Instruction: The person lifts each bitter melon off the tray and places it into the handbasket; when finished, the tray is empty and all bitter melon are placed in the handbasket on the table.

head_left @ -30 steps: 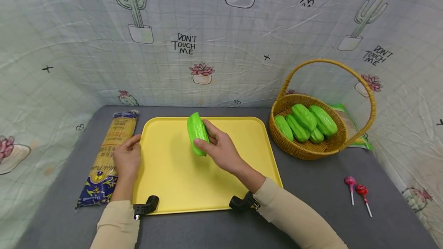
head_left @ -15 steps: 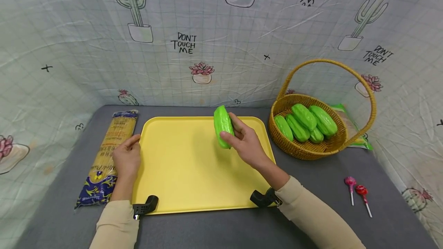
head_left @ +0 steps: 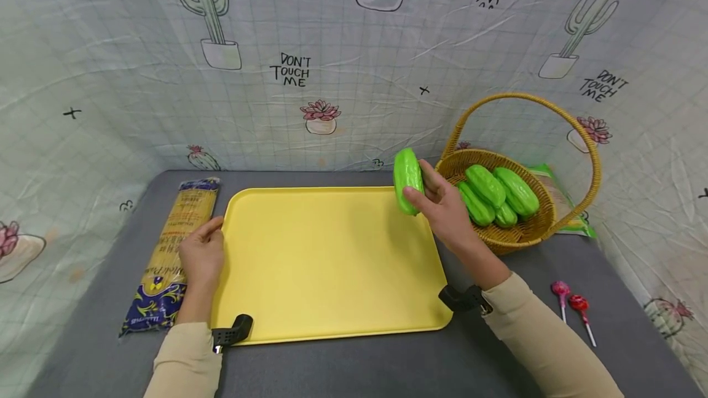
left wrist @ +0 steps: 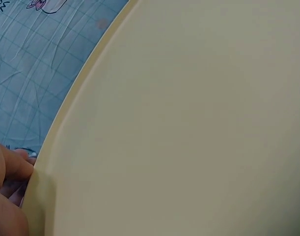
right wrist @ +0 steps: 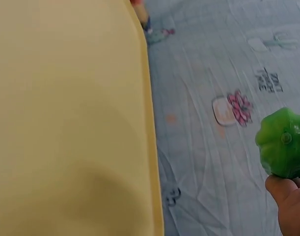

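Observation:
My right hand (head_left: pixel 450 214) holds a ridged green bitter melon (head_left: pixel 408 182) raised over the back right corner of the yellow tray (head_left: pixel 326 263). Thumb and fingers grip it from its right side, and its ribbed end (right wrist: pixel 283 141) faces the right wrist camera. On the opposite side, my left hand (head_left: pixel 203 255) holds the tray's left rim, its fingers (left wrist: pixel 17 164) curled at the edge in the left wrist view. The tray's surface is bare under a faint shadow of the melon.
A wicker basket (head_left: pixel 544 235) with a tall handle holds several more bitter melons (head_left: pixel 485 186). Behind it lies a green-edged packet (head_left: pixel 575 226). A pasta bag (head_left: pixel 177 232) lies left of the tray. Two lollipops, one pink (head_left: pixel 560 288) and one red (head_left: pixel 579 303), lie at right.
My right hand has carried the bitter melon from the tray's middle rightward and back, to its far right corner beside the basket. My left hand has stayed at the left rim.

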`<state>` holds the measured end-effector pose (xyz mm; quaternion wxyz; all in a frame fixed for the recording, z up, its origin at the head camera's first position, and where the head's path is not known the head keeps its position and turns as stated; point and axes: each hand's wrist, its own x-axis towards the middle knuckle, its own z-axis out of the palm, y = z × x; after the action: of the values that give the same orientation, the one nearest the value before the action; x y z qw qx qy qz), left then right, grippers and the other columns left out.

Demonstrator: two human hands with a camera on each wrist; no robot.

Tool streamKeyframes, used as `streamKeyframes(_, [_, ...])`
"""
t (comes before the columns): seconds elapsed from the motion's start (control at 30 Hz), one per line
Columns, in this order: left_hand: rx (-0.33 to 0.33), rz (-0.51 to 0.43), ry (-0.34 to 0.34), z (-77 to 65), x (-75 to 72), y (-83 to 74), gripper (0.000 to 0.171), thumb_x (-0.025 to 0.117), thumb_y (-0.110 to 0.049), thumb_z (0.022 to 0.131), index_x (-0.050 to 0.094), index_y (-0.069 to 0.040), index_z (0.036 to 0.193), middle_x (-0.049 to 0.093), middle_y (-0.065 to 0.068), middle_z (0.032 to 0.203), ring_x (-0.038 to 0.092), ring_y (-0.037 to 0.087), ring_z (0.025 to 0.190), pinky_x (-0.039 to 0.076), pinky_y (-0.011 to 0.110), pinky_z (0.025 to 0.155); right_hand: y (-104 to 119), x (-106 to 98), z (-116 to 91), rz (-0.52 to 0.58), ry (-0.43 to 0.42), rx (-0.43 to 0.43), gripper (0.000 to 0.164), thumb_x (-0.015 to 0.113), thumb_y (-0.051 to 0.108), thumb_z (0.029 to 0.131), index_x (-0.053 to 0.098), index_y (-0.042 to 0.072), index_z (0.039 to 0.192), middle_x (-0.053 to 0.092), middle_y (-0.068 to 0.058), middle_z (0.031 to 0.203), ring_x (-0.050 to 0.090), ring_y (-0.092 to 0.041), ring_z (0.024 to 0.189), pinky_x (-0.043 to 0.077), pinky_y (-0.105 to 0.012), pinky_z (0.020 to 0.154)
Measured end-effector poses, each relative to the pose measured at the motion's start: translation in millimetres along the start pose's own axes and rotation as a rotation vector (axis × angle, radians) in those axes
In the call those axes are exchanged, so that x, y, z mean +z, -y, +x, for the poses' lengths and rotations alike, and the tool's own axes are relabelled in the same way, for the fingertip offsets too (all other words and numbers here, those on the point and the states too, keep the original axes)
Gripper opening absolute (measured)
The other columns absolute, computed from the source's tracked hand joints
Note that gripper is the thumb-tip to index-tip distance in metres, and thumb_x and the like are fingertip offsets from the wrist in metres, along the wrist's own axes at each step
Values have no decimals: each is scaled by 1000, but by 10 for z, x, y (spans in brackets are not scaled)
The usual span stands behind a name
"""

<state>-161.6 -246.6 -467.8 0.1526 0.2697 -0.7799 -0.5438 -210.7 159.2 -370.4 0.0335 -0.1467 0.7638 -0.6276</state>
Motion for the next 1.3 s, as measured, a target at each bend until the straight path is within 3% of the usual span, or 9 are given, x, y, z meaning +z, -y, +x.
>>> streamKeyframes(0.5, [-5, -9, 3, -49, -6, 11, 38, 46, -10, 107, 60, -6, 142, 58, 16, 147, 56, 29, 137, 48, 47, 113, -14, -728, -82, -179, -96, 89, 78, 54, 34, 106, 8, 12, 165, 19, -13, 171, 31, -35, 153, 46, -3, 98])
streamKeyframes(0.63, [-25, 0, 5, -83, -8, 6, 39, 45, -12, 108, 59, -8, 144, 57, 14, 149, 55, 28, 138, 48, 46, 113, -68, -905, -96, -174, -84, 145, 79, 53, 38, 106, 6, 16, 166, 16, -14, 171, 27, -36, 155, 45, -20, 113])
streamKeyframes(0.8, [-48, -4, 4, -138, -15, -13, 39, 45, -14, 108, 59, -9, 144, 57, 12, 150, 56, 27, 136, 49, 46, 112, -163, -1054, -107, -187, -76, 189, 81, 52, 39, 106, 4, 14, 165, 8, -17, 172, 15, -38, 158, 30, -51, 126])
streamKeyframes(0.97, [-42, -15, 2, -135, -15, -14, 39, 46, -13, 108, 60, -8, 144, 56, 14, 150, 55, 28, 137, 48, 47, 113, -248, -1111, -99, -202, -68, 227, 82, 54, 38, 106, 4, 11, 165, 4, -16, 172, 10, -38, 159, 26, -54, 128])
streamKeyframes(1.3, [-24, -10, -17, -118, -7, -29, 38, 46, -11, 107, 61, -6, 142, 59, 16, 146, 58, 29, 135, 49, 47, 112, -331, -1152, -76, -308, -27, 247, 82, 55, 38, 105, 7, 7, 164, 7, -19, 171, 14, -44, 156, 26, -60, 125])
